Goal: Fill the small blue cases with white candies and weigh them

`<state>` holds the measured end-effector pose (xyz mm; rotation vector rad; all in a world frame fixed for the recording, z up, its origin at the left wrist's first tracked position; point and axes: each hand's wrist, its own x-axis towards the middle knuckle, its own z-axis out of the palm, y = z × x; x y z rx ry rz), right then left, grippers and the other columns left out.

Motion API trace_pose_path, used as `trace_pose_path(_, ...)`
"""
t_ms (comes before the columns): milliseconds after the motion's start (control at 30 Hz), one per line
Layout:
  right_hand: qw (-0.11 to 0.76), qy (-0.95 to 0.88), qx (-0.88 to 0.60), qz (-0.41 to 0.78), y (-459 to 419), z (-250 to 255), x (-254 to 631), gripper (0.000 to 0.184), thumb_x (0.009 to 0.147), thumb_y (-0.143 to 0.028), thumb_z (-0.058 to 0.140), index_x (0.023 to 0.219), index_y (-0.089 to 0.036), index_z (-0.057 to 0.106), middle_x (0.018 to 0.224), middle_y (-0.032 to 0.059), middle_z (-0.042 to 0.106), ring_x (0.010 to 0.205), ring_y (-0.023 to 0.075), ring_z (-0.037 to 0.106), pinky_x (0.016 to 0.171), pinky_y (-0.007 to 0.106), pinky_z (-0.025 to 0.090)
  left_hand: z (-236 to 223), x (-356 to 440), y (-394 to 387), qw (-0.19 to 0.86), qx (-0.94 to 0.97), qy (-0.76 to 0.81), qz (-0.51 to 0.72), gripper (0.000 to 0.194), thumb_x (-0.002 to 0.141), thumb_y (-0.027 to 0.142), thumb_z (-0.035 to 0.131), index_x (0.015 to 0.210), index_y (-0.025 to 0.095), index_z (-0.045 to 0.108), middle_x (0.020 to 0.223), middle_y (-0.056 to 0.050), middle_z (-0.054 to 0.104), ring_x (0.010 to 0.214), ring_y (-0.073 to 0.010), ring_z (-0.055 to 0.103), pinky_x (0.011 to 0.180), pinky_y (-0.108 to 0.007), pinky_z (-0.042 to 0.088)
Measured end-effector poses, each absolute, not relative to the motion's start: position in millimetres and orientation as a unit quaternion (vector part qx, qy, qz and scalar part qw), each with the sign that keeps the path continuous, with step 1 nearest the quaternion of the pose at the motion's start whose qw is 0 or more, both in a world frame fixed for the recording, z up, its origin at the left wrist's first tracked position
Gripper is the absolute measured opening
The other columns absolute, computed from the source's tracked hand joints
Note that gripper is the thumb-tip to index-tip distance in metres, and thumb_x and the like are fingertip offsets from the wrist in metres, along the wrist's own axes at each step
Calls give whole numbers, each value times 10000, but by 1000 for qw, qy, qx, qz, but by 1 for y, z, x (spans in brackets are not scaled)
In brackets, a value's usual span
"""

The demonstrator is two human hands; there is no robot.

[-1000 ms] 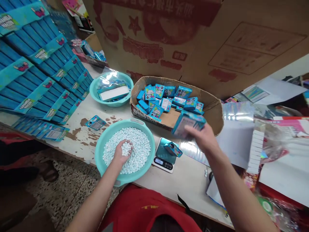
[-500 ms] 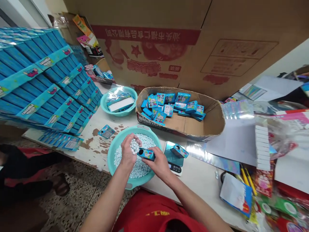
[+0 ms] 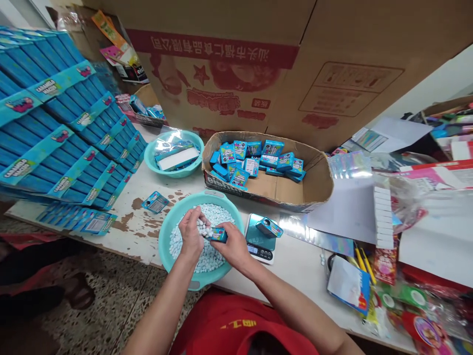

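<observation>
My left hand [image 3: 191,232] is cupped round a heap of small white candies [image 3: 204,228] above a turquoise basin [image 3: 164,228] filled with the same candies. In my right hand [image 3: 233,242] is a small blue candy box [image 3: 219,234], gripped by its sides, its end turned toward the left palm. Candies lie at the box's end, which they partly cover. Just right of the basin sits a digital kitchen scale [image 3: 261,252] with another blue box [image 3: 269,227] on its plate.
Behind the basin, a cut-down cardboard tray [image 3: 295,195] holds several blue boxes. A second turquoise bowl [image 3: 148,157] stands beside it. Stacked blue display boxes [image 3: 55,123] rise at left; a flat blue carton [image 3: 155,202] lies near. Packaging and scissors [image 3: 364,264] crowd the right.
The left hand's candies now meet the box's end and cover its dark opening, which showed before. The camera view has shifted slightly; the box on the scale stays put.
</observation>
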<state>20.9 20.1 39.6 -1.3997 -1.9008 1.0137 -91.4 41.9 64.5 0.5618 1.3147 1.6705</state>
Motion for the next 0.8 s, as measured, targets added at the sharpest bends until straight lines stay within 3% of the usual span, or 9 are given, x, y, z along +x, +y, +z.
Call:
trace_pose_path(200, 285, -707, -528, 374, 21, 38, 18, 335, 646, -208, 713, 961, -222, 599, 943, 40, 620, 912, 243, 552, 803, 368, 433, 68, -91, 41, 466, 220, 535, 670, 219, 721, 290, 611, 585, 171, 487, 450, 43, 422, 465, -119, 499, 494, -222, 395)
trace_pose_path(333, 291, -708, -530, 366, 24, 40, 17, 346, 644, -209, 719, 968, -241, 603, 964, 33, 620, 935, 245, 549, 814, 375, 432, 69, -93, 42, 445, 228, 555, 664, 194, 705, 292, 622, 612, 159, 517, 559, 19, 519, 510, -123, 535, 496, -223, 413)
trace_pose_path(533, 300, -696, -525, 387, 24, 40, 20, 363, 627, -187, 746, 960, -233, 611, 939, 23, 623, 930, 232, 559, 824, 369, 434, 64, -91, 45, 440, 230, 559, 664, 280, 745, 394, 617, 619, 163, 522, 481, 25, 495, 494, -132, 535, 498, -225, 420)
trace_pose_path(800, 361, -675, -497, 409, 23, 35, 20, 351, 629, -139, 731, 944, -223, 602, 929, 21, 618, 918, 221, 556, 824, 351, 424, 67, -89, 43, 431, 250, 554, 666, 346, 731, 392, 635, 521, 163, 484, 467, 25, 462, 468, -117, 511, 517, -235, 430)
